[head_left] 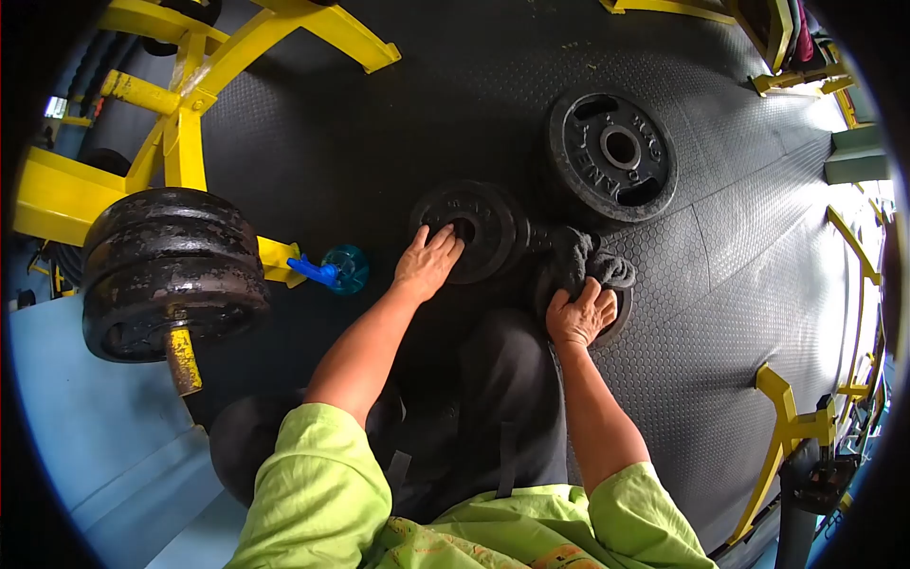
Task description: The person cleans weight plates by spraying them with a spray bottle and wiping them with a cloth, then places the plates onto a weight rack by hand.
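Observation:
Fingers stretched out, my left hand (431, 261) rests on the edge of a small black weight plate (479, 213), fingertips near its centre hole. This plate lies on the floor with at least one other beneath it. My right hand (583, 315) grips a bunched dark grey cloth (595, 258) and presses it against another small black plate (623, 322), which is mostly hidden. A larger stack of black plates (578, 180) with raised lettering lies just beyond. Left of my left hand is a spray bottle (351, 269) with a blue trigger and teal liquid.
On the left, a yellow steel rack (182, 142) carries several worn black plates (171, 256) on a peg. Black textured rubber matting (720, 332) covers the floor. Another yellow frame (782, 408) stands at the right edge.

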### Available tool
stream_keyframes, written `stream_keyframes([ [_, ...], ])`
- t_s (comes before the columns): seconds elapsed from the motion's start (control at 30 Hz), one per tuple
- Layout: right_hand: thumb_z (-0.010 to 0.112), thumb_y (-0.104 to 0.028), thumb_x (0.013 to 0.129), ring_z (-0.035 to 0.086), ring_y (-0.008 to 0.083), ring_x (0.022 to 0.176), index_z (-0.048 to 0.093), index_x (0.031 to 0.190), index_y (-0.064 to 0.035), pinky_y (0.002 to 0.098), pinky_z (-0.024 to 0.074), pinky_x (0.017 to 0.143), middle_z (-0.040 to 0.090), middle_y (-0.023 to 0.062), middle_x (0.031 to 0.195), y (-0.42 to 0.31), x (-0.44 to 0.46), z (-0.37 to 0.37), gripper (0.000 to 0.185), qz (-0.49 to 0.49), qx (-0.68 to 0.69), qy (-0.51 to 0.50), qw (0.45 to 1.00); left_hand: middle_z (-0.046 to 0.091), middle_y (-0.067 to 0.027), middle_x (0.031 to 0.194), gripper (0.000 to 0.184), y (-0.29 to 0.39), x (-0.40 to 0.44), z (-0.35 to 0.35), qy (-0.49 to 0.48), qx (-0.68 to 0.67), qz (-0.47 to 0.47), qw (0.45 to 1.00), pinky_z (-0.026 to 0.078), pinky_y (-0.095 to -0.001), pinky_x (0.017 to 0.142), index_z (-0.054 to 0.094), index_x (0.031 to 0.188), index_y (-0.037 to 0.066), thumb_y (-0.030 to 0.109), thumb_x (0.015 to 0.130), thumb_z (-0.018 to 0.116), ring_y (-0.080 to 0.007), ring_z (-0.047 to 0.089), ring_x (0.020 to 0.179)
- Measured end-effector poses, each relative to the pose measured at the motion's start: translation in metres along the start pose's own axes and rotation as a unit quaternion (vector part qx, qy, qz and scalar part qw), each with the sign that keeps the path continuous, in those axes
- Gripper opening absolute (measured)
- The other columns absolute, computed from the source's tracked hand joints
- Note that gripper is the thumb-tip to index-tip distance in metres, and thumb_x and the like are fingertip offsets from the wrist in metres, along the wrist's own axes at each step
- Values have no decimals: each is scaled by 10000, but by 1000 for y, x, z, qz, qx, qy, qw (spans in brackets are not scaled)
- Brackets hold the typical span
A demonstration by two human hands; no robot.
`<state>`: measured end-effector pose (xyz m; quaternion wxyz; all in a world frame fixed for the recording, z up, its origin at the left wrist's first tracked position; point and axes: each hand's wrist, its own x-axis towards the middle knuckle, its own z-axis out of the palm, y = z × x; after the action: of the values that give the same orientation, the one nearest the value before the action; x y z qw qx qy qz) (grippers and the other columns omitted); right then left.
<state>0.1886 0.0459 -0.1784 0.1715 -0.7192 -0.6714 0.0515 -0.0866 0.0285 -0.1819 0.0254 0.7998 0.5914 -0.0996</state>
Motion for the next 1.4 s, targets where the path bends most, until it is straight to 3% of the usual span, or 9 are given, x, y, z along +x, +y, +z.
stream_keyframes([
  [0.1,565,-302,723,370,412,1122,501,1126,-70,515,247,1001,424,229,1096,-1,0,0,470,11,-6,1,1000,419,-107,1409,699,14,-25,-23,38,-69,-107,991,240,-487,1093,416,1356,104,116,718,701,-259,311,1371],
  [0.2,562,-302,725,363,408,1129,498,1128,-72,508,246,1002,424,220,1087,0,0,0,468,9,-3,-5,1000,505,-161,1226,691,27,-73,-3,168,-237,-344,893,357,-495,972,473,1234,71,207,632,784,-331,461,1184],
  [0.37,562,-311,725,358,398,1135,494,1144,-76,506,233,1015,423,209,1083,-1,0,-1,484,0,-4,-2,1000,451,-196,1277,1026,7,-114,25,51,-225,-793,564,352,-533,1002,307,1374,88,509,601,834,-379,453,1193],
  [0.57,577,-336,730,353,415,1155,481,1158,-77,511,226,1027,419,257,1150,-1,0,-2,509,20,-4,-11,1000,348,-209,1432,1154,-54,-92,30,220,-319,-693,608,323,-486,1089,157,1482,102,562,635,792,-379,377,1312],
  [0.7,583,-329,720,343,416,1173,481,1138,-77,515,216,1040,420,253,1140,-2,0,-1,499,14,0,-7,1000,557,-199,1259,825,-68,-88,13,293,-429,-609,599,408,-418,1014,304,1445,62,323,788,730,-336,558,1154],
  [0.77,584,-319,713,345,409,1175,483,1128,-76,513,219,1038,422,236,1124,-1,0,-3,491,20,8,-29,999,679,-130,1024,519,-66,-86,30,412,-275,-460,737,487,-359,889,553,1252,50,132,747,639,-302,643,1000],
  [0.83,585,-314,707,351,402,1171,487,1119,-80,510,224,1033,426,226,1114,-1,0,-3,484,16,5,-13,1000,699,-130,918,453,-40,-78,-35,118,-515,-457,716,513,-359,819,635,1131,91,147,682,633,-303,669,924],
  [0.97,588,-303,690,367,381,1161,499,1094,-96,498,238,1020,436,200,1089,-3,1,-5,463,9,15,3,1000,692,-150,854,363,21,-60,-52,-118,-464,-359,801,514,-396,780,683,958,129,278,630,641,-325,668,857],
  [1.4,571,-285,713,356,395,1156,485,1090,-80,496,238,1026,420,212,1089,-5,2,-9,438,12,29,-4,999,682,-192,886,284,36,-19,-73,-30,-423,-360,831,515,-445,803,670,939,111,287,734,585,-383,648,896],
])
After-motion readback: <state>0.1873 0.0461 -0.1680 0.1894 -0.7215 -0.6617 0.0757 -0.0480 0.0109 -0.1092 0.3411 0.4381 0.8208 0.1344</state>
